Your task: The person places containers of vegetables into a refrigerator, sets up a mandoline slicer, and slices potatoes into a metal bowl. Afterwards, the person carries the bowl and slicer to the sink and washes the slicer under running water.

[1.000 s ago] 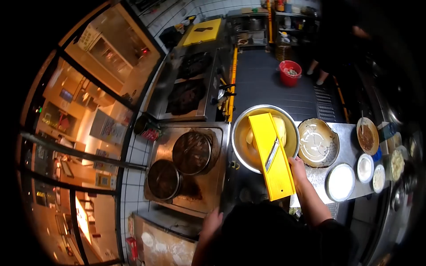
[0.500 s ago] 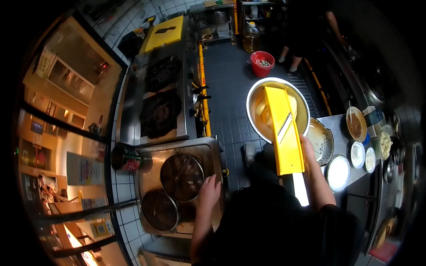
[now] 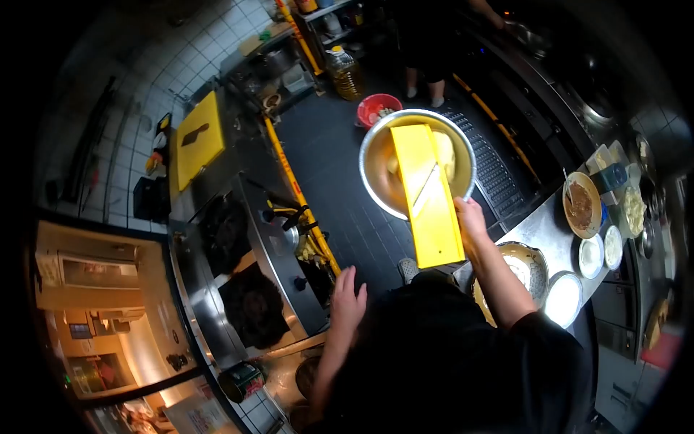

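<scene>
My right hand [image 3: 471,223] is closed at the near rim of a round metal bowl [image 3: 373,189], against the edge of a yellow mandoline slicer [image 3: 438,235]. The slicer lies tilted across the bowl, its slanted blade facing up and its near end sticking out over the rim. Pale peeled pieces [image 3: 444,153], perhaps potatoes, show inside the bowl, partly hidden by the slicer. My left hand [image 3: 348,300] is empty, fingers apart, in the air near the stove's front edge.
A gas stove [image 3: 253,307] stands to the left, with a yellow cutting board [image 3: 199,141] beyond it. On the floor ahead are a red bucket [image 3: 369,105] and an oil jug [image 3: 345,76]. Another person's legs [image 3: 436,85] stand beyond. Bowls of food [image 3: 580,210] line the right counter.
My view has turned toward the right and the stove now sits nearer. My left hand has moved away from the dark pots, its fingers spreading. The bowl and slicer have shifted with my right hand.
</scene>
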The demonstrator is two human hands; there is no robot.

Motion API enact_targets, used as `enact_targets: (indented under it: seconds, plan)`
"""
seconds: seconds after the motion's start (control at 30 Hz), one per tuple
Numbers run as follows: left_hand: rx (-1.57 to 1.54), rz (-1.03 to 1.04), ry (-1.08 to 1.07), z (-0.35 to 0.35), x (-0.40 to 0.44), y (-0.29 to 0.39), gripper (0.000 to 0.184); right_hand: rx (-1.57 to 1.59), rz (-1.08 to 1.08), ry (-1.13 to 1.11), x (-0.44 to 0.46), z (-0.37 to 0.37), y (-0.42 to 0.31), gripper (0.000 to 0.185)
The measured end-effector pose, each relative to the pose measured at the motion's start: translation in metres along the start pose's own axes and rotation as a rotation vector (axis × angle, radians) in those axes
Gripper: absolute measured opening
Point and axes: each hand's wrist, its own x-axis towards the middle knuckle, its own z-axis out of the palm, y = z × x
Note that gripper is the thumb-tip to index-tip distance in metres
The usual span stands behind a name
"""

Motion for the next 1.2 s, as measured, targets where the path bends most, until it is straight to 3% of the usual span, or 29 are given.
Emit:
enact_targets:
  seconds: [0.2, 0.33, 0.53, 0.57, 0.67, 0.7, 0.8, 0.83, 0.93, 1.2]
  plan:
    - [0.122, 0.499, 0.125, -0.02, 0.166, 0.019, 0.066, 0.116, 0.009, 0.025, 0.082, 0.093, 0.004, 0.035]
    - [0.18, 0.651, -0.019, -0.02, 0.256, -0.017, 0.074, 0.108, 0.002, 0.028, 0.147, 0.156, 0.02, 0.032]
    - [-0.283, 0.443, -0.073, -0.055, 0.388, -0.089, 0.084, 0.214, 0.053, 0.084, 0.242, 0.283, -0.001, 0.027]
    - [-0.231, 0.449, -0.019, -0.062, 0.411, -0.11, 0.084, 0.246, 0.016, 0.035, 0.259, 0.306, -0.004, 0.025]
    - [-0.549, 0.195, -0.092, -0.072, 0.47, -0.173, 0.081, 0.186, -0.01, 0.026, 0.318, 0.359, -0.004, 0.015]
    - [-0.556, 0.233, -0.008, -0.065, 0.492, -0.189, 0.079, 0.174, -0.005, 0.021, 0.342, 0.369, -0.009, 0.014]
    - [-0.933, -0.14, -0.256, -0.091, 0.557, -0.213, 0.071, 0.149, -0.001, 0.015, 0.383, 0.438, -0.019, 0.011]
    - [-1.155, -0.252, -0.35, -0.099, 0.58, -0.216, 0.058, 0.16, -0.005, 0.007, 0.4, 0.459, -0.019, 0.011]
    - [-1.621, -0.595, -0.301, -0.107, 0.634, -0.236, 0.043, 0.161, 0.001, -0.082, 0.449, 0.52, -0.017, 0.009]
    - [-1.839, -0.493, 0.216, -0.141, 0.781, -0.349, 0.032, -0.086, 0.161, -0.265, 0.6, 0.717, -0.031, 0.01]
